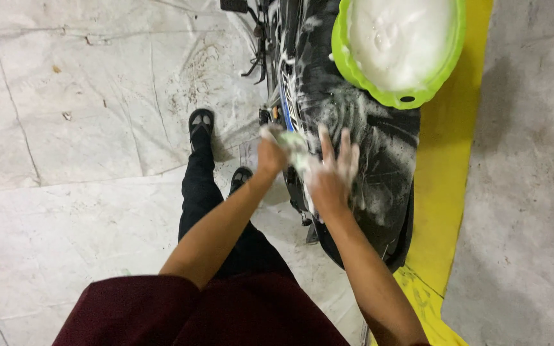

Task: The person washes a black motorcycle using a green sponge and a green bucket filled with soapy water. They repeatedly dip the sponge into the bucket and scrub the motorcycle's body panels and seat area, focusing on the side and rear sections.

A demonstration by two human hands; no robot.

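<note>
Head view: left hand clenched around a soapy sponge at the seat's left edge, right hand released, fingers spread flat on the wet black motorbike seat, green basin of suds sat further up the seat.

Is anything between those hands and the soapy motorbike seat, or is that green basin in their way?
Nothing visible is in the way. The right hand lies spread flat on the foamy seat, and the left hand grips a sudsy cloth at its edge. The green basin sits further along the seat, apart from both hands.
</note>
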